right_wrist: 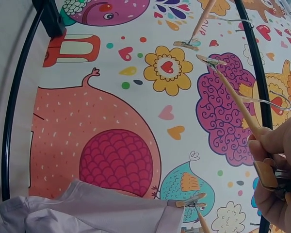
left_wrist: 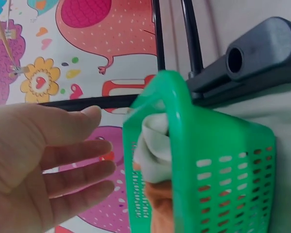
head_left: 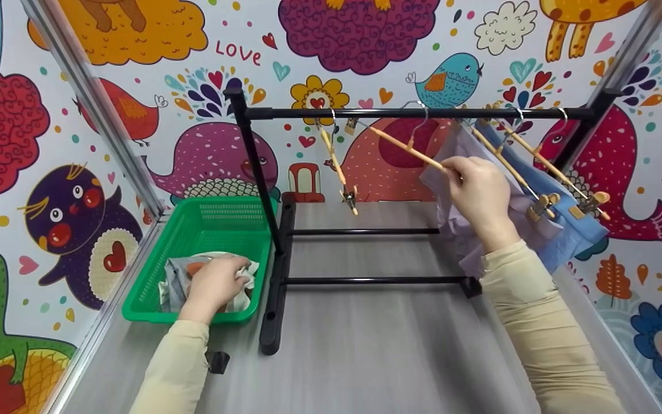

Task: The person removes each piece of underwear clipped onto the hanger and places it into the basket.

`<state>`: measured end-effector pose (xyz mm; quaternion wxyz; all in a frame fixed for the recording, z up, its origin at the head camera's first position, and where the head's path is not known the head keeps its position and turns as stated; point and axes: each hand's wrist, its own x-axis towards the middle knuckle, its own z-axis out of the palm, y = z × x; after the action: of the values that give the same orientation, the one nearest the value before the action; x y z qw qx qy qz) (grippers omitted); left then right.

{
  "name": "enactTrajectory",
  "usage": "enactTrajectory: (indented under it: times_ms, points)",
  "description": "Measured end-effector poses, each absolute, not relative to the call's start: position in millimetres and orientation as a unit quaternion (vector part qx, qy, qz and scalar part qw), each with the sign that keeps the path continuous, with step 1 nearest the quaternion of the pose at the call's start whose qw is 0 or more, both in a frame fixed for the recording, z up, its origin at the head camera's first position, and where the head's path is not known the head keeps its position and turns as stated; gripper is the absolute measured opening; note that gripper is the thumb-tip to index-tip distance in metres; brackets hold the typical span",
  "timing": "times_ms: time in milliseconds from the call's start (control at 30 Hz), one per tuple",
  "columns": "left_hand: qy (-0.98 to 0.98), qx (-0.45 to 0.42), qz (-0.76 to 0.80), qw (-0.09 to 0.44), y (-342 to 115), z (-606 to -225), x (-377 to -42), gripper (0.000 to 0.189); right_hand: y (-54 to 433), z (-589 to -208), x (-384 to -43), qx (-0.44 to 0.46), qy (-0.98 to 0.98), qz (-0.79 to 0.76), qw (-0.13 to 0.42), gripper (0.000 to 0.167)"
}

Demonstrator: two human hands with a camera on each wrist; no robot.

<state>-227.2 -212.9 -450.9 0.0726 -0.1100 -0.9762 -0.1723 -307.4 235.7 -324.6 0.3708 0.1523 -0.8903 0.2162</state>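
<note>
My right hand (head_left: pixel 478 192) grips one end of a wooden clip hanger (right_wrist: pixel 233 92) that hooks over the black rail (head_left: pixel 360 113). In the right wrist view its fingers and thumb close round the end by a clip (right_wrist: pixel 266 174). My left hand (head_left: pixel 216 283) is over the green basket (head_left: pixel 193 202), above crumpled cloths (head_left: pixel 177 282) in grey, white and orange-brown. The left wrist view shows the left fingers (left_wrist: pixel 87 170) extended and spread beside the basket rim, holding nothing.
Another bare clip hanger (head_left: pixel 334 158) hangs on the rail's left part. To the right, lavender cloth (right_wrist: pixel 102 208) and blue cloth (head_left: pixel 575 236) hang from clip hangers. Lower crossbars (head_left: pixel 371 280) join the rack's feet (head_left: pixel 272 328). A small black piece (head_left: pixel 218 362) lies near the left sleeve.
</note>
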Motion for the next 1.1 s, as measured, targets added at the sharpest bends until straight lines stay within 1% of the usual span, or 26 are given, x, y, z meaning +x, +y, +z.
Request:
enactTrajectory:
  times_ms: [267, 633, 1100]
  points:
    - [-0.974, -0.135, -0.163, 0.081, -196.7, -444.0, -224.8, 0.033, 230.4, -323.8, -311.7, 0.137, -0.902, 0.221, 0.345, 0.012]
    - [-0.969, -0.164, -0.162, 0.094, -179.4, -444.3, -228.9, 0.032, 222.8, -327.9, -315.6, 0.131, -0.909, 0.221, 0.328, 0.013]
    - [-0.965, -0.175, -0.174, 0.093, -159.9, -442.9, -232.5, 0.031, 215.3, -334.7, -320.8, 0.144, -0.907, 0.211, 0.334, 0.013]
